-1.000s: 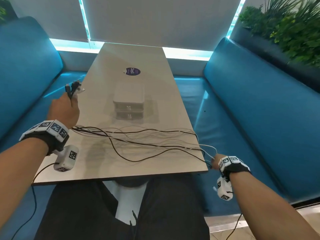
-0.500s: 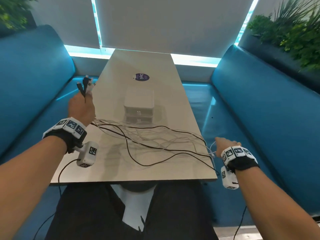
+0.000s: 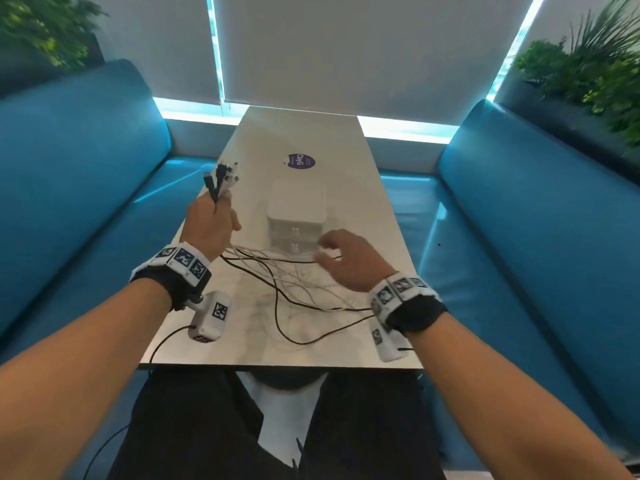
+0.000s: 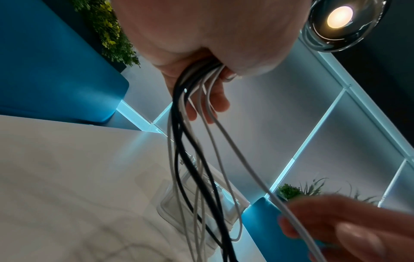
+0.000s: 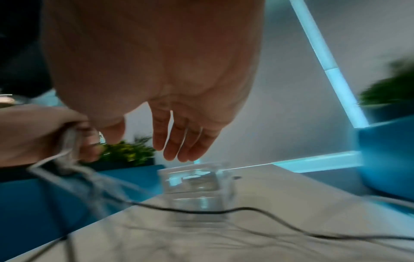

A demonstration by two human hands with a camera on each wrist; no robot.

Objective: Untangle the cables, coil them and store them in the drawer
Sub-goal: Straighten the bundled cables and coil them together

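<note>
Two hands are over the table [image 3: 242, 334] in the head view. The left hand [image 3: 209, 223], left of centre, grips a bunch of cables [image 3: 294, 289] by their plug ends, which stick up above the fist. From that fist the strands run toward the lower right of the frame, sagging onto the tabletop in loose crossing loops. The right hand [image 3: 349, 259] hovers over them just right of centre, fingers loosely spread and holding nothing, in front of the small white drawer unit [image 3: 296, 216], whose drawers look closed.

The left wrist view shows the fist [image 4: 201, 53] wrapped round black and white cables [image 4: 190, 159] that hang down and fan out; the right hand's fingertips [image 4: 349, 230], blurred at lower right, lie against one white strand, though a pinch cannot be told.

The right wrist view is blurred: straight fingers [image 5: 177, 141] point down above the drawer unit [image 5: 192, 182], with a black cable [image 5: 201, 211] lying across the table beneath.

The cables' long line runs from left fist toward the right hand, so the right hand looks the nearer one to draw a strand free.
</note>
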